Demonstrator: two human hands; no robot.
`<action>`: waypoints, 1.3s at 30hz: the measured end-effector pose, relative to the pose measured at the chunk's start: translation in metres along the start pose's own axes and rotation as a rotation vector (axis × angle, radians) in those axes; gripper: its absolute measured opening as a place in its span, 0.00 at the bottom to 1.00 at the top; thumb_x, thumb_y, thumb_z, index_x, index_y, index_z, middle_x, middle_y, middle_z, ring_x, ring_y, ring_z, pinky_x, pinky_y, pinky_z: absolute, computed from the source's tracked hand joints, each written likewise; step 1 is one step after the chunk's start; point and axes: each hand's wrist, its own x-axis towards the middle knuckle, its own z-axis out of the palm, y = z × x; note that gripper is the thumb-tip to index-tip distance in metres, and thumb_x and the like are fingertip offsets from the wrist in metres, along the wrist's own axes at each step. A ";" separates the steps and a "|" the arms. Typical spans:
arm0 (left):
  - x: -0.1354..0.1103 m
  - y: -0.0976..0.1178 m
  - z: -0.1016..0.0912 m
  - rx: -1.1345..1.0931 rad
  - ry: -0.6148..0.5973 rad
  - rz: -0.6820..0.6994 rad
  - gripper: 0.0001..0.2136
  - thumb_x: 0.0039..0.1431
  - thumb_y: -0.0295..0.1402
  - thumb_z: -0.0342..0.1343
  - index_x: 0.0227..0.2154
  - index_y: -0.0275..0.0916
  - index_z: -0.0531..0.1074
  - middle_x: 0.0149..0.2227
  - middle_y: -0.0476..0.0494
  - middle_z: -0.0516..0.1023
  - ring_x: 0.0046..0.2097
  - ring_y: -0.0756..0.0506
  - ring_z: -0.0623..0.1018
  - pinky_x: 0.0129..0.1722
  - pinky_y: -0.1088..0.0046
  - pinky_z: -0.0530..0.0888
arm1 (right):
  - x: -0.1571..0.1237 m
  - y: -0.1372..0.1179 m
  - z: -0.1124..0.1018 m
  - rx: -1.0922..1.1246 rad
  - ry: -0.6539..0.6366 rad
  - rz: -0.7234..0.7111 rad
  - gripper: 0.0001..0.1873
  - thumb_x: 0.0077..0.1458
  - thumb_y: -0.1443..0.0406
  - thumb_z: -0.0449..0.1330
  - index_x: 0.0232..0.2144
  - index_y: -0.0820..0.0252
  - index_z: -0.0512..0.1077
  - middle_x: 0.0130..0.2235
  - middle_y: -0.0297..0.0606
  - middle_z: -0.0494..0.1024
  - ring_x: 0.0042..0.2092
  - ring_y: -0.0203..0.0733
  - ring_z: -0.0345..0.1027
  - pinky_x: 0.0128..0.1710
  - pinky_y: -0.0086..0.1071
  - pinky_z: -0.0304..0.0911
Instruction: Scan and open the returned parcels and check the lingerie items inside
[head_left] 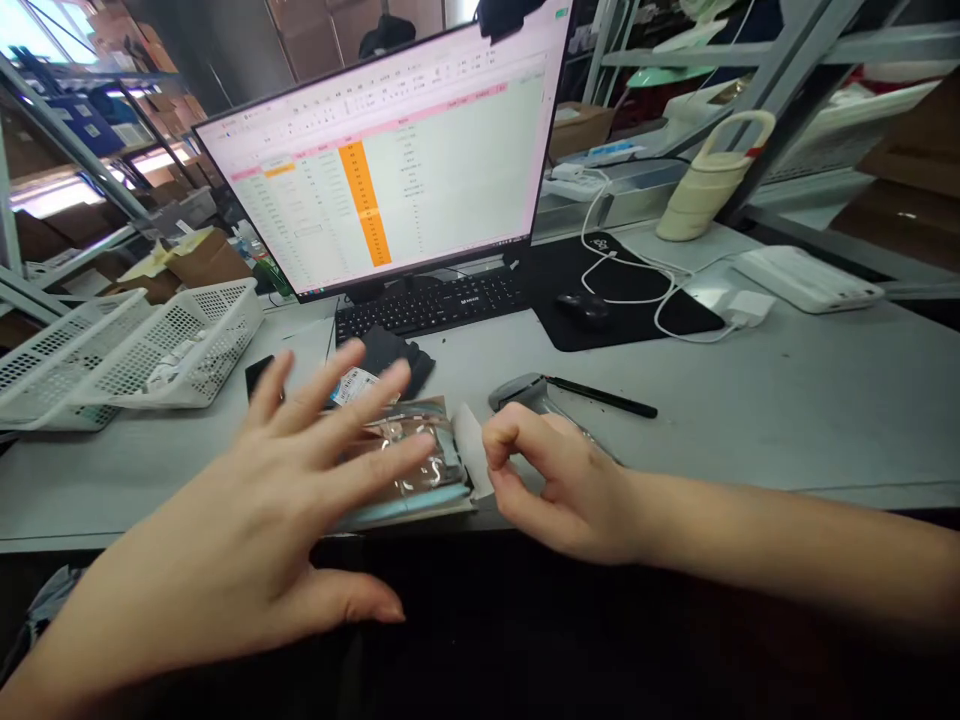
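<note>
My left hand (274,505) is raised with fingers spread, holding nothing; it partly covers a flat package (409,470) at the desk's front edge. This package has shiny clear plastic over a brownish inside, and a pale blue strip along its near side. At its right end a white flap (470,450) stands up. Beside that flap my right hand (566,485) is closed, thumb and forefinger tips together in a ring. Whether the fingertips grip the flap or something small is unclear. Behind the right hand lies a grey object (521,390), partly hidden, kind unclear.
A black pen-like stick (604,396) lies right of centre. Behind are a dark folded item (390,355) with a barcode label (352,385), a keyboard (435,305), a monitor (465,170) and a mouse (583,308). White baskets (217,310) stand left; a white cable (637,300) runs right.
</note>
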 end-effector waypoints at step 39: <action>-0.081 -0.034 0.100 -0.879 0.680 -0.361 0.35 0.61 0.53 0.58 0.68 0.57 0.54 0.70 0.35 0.60 0.65 0.29 0.69 0.58 0.43 0.73 | 0.087 -0.041 -0.005 -0.430 -0.833 -0.240 0.16 0.53 0.54 0.68 0.33 0.61 0.78 0.32 0.41 0.80 0.37 0.46 0.72 0.45 0.43 0.63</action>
